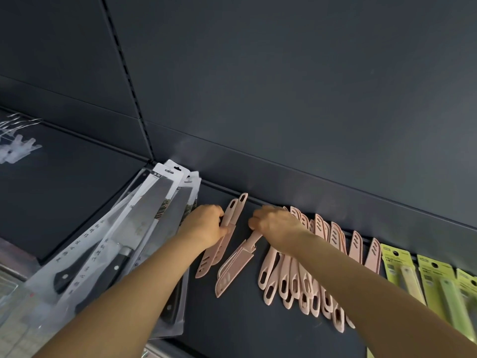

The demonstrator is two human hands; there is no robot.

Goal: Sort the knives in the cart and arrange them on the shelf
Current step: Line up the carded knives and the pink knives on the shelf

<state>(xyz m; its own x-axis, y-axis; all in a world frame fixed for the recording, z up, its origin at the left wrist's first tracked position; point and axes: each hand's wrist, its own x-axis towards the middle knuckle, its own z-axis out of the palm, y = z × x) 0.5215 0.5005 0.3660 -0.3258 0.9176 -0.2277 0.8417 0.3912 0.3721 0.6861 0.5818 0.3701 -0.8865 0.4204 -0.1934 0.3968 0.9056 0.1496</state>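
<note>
The left hand (206,224) grips two sheathed pink knives (233,215), and the right hand (275,223) grips a third knife (236,264); its sheath could slide off.

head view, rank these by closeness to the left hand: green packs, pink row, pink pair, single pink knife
1. Pink pair: gripped by the left hand.
2. Single pink knife: just to the right, handle in the right hand.
3. Pink row: further right, past the right hand.
4. Green packs: far right.
</note>
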